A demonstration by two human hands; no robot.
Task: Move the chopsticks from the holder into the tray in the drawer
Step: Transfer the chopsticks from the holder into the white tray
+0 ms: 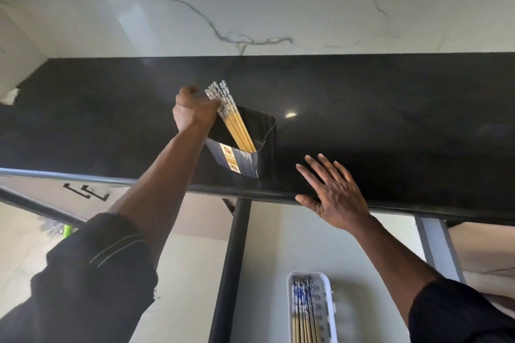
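A dark, ribbed chopstick holder [250, 160] with a picture label stands near the front edge of the black countertop [390, 120]. A bundle of yellow chopsticks with blue-and-white patterned tops [234, 120] leans in it. My left hand [193, 111] is closed around the upper part of the bundle, above the holder's rim. My right hand [334, 192] lies flat with fingers spread on the countertop's front edge, right of the holder. Below, a white tray [324, 281] in the open drawer [262, 273] holds several more chopsticks [303, 306].
A white marble-veined wall [250, 3] rises behind the countertop. A black drawer divider [231, 267] runs down left of the tray. Cabinet fronts with black handles [86, 191] sit at lower left, over a pale tiled floor.
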